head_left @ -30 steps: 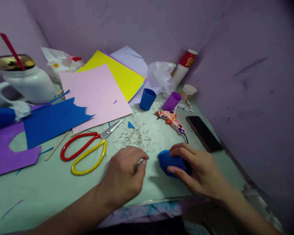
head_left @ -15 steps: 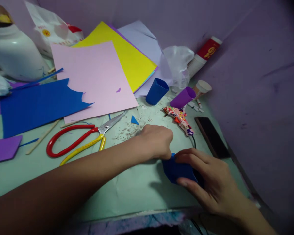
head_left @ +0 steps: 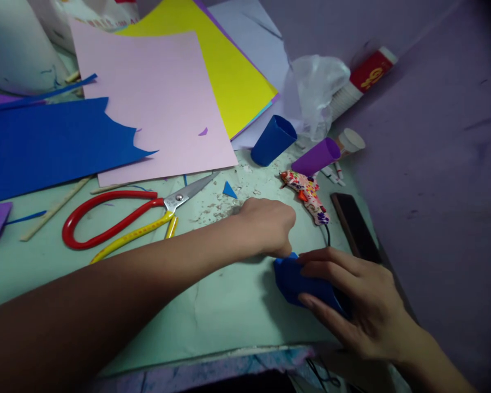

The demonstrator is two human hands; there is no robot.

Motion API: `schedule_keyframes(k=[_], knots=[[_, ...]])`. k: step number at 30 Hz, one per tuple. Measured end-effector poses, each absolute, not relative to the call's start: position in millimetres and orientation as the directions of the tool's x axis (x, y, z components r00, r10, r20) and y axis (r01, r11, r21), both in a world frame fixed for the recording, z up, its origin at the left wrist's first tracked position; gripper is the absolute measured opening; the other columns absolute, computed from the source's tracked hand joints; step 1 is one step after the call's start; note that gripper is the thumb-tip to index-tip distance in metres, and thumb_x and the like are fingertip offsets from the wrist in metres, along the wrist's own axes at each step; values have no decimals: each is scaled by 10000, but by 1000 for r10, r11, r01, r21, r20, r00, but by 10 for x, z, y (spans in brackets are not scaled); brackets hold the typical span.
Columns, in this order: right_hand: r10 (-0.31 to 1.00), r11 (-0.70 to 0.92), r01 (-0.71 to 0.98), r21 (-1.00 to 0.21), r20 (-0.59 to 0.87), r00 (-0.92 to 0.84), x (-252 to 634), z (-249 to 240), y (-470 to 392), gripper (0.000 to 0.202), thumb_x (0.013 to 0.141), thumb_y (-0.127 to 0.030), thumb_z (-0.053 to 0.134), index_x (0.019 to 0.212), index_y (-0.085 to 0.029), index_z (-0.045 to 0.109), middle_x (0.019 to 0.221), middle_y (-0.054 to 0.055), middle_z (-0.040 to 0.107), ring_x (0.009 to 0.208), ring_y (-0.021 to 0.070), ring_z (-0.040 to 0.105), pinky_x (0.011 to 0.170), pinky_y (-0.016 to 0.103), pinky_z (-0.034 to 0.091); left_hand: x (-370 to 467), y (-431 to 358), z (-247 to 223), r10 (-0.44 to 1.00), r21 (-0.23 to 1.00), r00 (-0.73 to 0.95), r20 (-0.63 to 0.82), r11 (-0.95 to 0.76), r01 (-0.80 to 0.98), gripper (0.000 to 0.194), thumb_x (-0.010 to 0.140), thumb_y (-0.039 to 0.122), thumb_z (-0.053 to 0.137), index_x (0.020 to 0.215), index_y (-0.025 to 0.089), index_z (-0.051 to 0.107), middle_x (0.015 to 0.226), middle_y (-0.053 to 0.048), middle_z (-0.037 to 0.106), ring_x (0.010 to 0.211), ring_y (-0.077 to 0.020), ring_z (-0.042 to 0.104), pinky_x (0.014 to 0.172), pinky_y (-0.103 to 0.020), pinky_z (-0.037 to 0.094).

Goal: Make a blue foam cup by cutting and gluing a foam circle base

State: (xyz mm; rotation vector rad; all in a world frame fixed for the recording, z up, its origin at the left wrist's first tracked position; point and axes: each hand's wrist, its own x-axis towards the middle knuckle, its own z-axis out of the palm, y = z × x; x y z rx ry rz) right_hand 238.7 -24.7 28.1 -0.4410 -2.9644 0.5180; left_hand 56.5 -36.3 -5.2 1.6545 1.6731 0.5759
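Observation:
A blue paper or foam tube point(head_left: 305, 281) lies on its side near the table's front edge. My right hand point(head_left: 355, 297) is closed round it from the right, thumb below and fingers on top. My left hand point(head_left: 268, 224) is bent into a closed shape at the tube's far left end, by a small blue flap; its fingertips are mostly hidden behind the hand. Beyond my hands lies a floral-patterned glue gun point(head_left: 306, 194). A blue paper-covered cup point(head_left: 273, 141) and a purple one point(head_left: 317, 156) stand or lean farther back.
Red-and-yellow-handled scissors point(head_left: 123, 218) lie left of my forearm. Blue cut sheet point(head_left: 65, 144), pink sheet point(head_left: 159, 109) and yellow sheet point(head_left: 237, 82) cover the back left. A phone point(head_left: 354, 226) lies along the right edge. Stacked paper cups point(head_left: 364, 82) lean by the wall.
The view has shifted, so the table items sit a little differently in it. My right hand still holds the blue tube, and my left hand stays at its end.

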Motion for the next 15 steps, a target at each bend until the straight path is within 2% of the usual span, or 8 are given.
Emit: schedule_keyframes(k=[3,7,11,15], knots=[[290,902,259,-346,42,-956,2401,275,-244,141,821,-234,581,957,-214,552,912,72,647,726,182,637,580,294,513,567,-342,-37,984,708,94,-154,43,705,259,534,190,752,449,179,507,722,-166,679,823,-414,636,719,-514,464],[278,905,247,-347,44,-959,2408,274,-233,136,819,-222,577,951,-212,546,920,72,643,728,177,634,585,297,518,601,-329,-30,984,685,100,-146,28,728,213,549,221,767,513,174,563,755,-176,683,811,-410,641,698,-505,474],[263,912,236,-336,36,-964,2381,281,-222,123,819,-216,571,938,-209,543,908,72,647,701,169,629,565,290,508,629,-333,-50,988,691,80,-129,32,722,175,540,211,768,553,172,598,775,-178,685,829,-411,642,717,-499,469],[239,920,211,-331,45,-970,2366,286,-221,119,811,-221,579,924,-200,548,889,78,649,678,174,624,549,294,500,635,-331,-90,992,725,32,-119,64,686,184,505,195,786,559,182,611,766,-139,675,875,-397,635,810,-510,437]])
